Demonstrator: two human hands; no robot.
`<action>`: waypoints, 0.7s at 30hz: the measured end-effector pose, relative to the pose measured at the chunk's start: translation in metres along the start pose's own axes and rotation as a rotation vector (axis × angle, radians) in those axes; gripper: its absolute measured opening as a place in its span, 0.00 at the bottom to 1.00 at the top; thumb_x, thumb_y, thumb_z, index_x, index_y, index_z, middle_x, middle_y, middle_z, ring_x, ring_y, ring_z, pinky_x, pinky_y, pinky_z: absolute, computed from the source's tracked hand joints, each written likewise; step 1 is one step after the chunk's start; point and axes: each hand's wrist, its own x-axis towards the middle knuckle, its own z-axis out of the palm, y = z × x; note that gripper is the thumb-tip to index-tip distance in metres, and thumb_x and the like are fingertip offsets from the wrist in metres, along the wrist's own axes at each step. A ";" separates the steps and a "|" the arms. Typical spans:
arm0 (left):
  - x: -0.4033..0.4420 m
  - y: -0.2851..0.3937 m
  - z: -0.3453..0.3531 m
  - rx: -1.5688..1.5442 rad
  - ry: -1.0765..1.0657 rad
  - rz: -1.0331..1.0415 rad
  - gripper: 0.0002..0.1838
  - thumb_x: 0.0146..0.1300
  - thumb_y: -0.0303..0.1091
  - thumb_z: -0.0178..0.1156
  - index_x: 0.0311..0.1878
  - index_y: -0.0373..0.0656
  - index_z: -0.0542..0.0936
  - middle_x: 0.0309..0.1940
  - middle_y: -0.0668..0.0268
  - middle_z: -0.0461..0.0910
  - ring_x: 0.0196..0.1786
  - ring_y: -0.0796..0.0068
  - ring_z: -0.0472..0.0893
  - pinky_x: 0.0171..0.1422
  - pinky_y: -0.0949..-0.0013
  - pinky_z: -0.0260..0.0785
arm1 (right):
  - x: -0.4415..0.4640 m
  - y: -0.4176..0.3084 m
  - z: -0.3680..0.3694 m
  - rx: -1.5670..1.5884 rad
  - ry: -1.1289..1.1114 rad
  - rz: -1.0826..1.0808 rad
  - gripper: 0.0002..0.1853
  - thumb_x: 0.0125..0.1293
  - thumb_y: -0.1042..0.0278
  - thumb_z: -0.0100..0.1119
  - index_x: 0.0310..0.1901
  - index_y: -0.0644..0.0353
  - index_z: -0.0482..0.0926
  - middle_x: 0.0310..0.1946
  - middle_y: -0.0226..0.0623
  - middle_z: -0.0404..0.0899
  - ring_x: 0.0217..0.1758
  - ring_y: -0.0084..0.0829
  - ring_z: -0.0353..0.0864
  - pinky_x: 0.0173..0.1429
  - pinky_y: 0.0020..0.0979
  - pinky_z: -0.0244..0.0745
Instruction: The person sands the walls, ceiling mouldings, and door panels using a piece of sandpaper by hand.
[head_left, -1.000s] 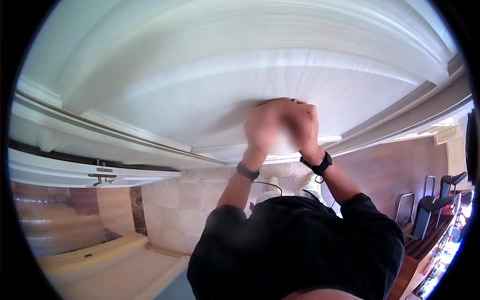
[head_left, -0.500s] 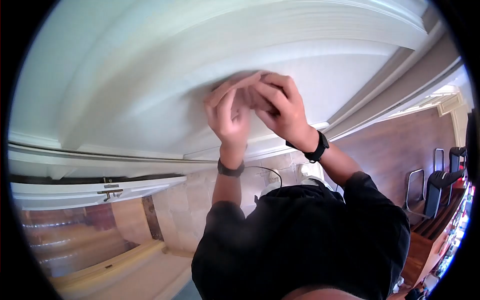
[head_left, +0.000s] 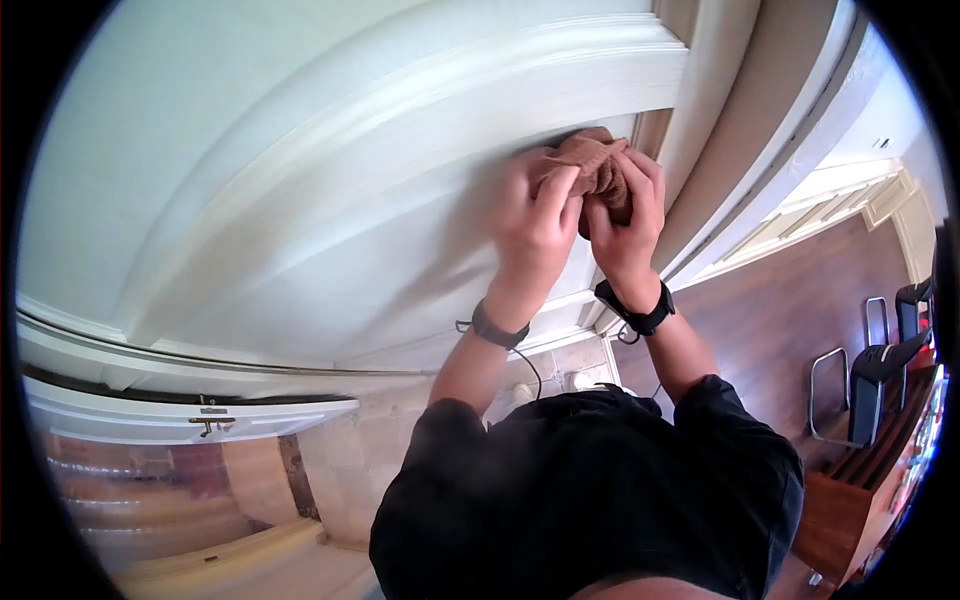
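A bunched brown cloth (head_left: 600,165) is gripped between my two hands, close to the white panelled door (head_left: 400,250) and its right-hand moulding. My left hand (head_left: 538,212) pinches the cloth's left side, with its outer fingers slightly blurred. On the other side, the fingers of my right hand (head_left: 632,215) are curled around the cloth, thumb toward the middle. Whether the cloth presses on the door's surface is hard to tell. A dark band is on each wrist.
A door frame (head_left: 770,150) runs along the right. Beyond it are a brown floor (head_left: 745,310), metal-framed chairs (head_left: 828,395) and a wooden cabinet (head_left: 840,510). At lower left, another white door (head_left: 180,415) carries a brass handle (head_left: 210,425). A thin cable (head_left: 535,370) hangs near my left wrist.
Both hands have moved right, toward the door's edge moulding. The brown cloth, mostly covered by my fingers before, now shows clearly between them. The view has shifted and turned slightly.
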 end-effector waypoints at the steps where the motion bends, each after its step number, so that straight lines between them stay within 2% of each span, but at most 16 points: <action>1: 0.000 0.004 0.007 0.006 -0.001 0.030 0.17 0.48 0.18 0.64 0.43 0.45 0.79 0.43 0.57 0.77 0.43 0.57 0.80 0.41 0.59 0.74 | -0.004 0.005 -0.004 0.008 -0.009 0.029 0.31 0.43 0.89 0.63 0.54 0.63 0.75 0.52 0.46 0.73 0.51 0.44 0.77 0.51 0.35 0.76; 6: -0.034 0.003 0.021 0.073 -0.040 0.025 0.15 0.51 0.20 0.65 0.43 0.43 0.78 0.45 0.58 0.77 0.42 0.57 0.80 0.41 0.60 0.75 | -0.031 0.013 -0.019 -0.003 -0.098 0.145 0.27 0.47 0.88 0.63 0.53 0.64 0.75 0.53 0.48 0.75 0.48 0.44 0.79 0.48 0.33 0.78; 10: -0.073 0.001 0.029 0.086 -0.146 -0.065 0.13 0.51 0.20 0.65 0.41 0.41 0.77 0.44 0.58 0.77 0.42 0.57 0.81 0.41 0.61 0.75 | -0.067 0.028 -0.028 0.037 -0.154 0.237 0.24 0.49 0.86 0.62 0.51 0.63 0.76 0.51 0.46 0.78 0.47 0.44 0.80 0.48 0.35 0.78; 13: -0.102 -0.002 0.034 0.102 -0.214 -0.121 0.12 0.52 0.20 0.64 0.41 0.41 0.77 0.44 0.57 0.76 0.42 0.56 0.80 0.40 0.60 0.74 | -0.091 0.037 -0.038 0.050 -0.295 0.392 0.24 0.51 0.84 0.65 0.53 0.66 0.75 0.52 0.49 0.78 0.54 0.47 0.79 0.57 0.36 0.75; 16: -0.116 0.001 0.041 0.053 -0.237 -0.184 0.12 0.54 0.19 0.62 0.41 0.41 0.77 0.44 0.57 0.76 0.41 0.56 0.80 0.39 0.59 0.74 | -0.098 0.041 -0.045 0.109 -0.347 0.484 0.24 0.52 0.83 0.65 0.54 0.66 0.75 0.51 0.49 0.79 0.55 0.46 0.79 0.57 0.35 0.75; 20: -0.093 0.016 0.038 0.030 -0.160 -0.222 0.14 0.55 0.17 0.59 0.45 0.41 0.77 0.44 0.55 0.75 0.47 0.53 0.77 0.47 0.58 0.72 | -0.076 0.040 -0.050 0.130 -0.332 0.355 0.25 0.53 0.81 0.65 0.55 0.65 0.75 0.52 0.49 0.78 0.54 0.47 0.79 0.57 0.36 0.75; 21: -0.083 0.018 0.037 0.004 -0.125 -0.186 0.19 0.54 0.14 0.58 0.49 0.41 0.76 0.45 0.55 0.76 0.49 0.53 0.76 0.51 0.57 0.70 | -0.064 0.037 -0.050 0.102 -0.320 0.271 0.26 0.52 0.82 0.65 0.56 0.65 0.75 0.53 0.49 0.77 0.54 0.48 0.78 0.57 0.37 0.75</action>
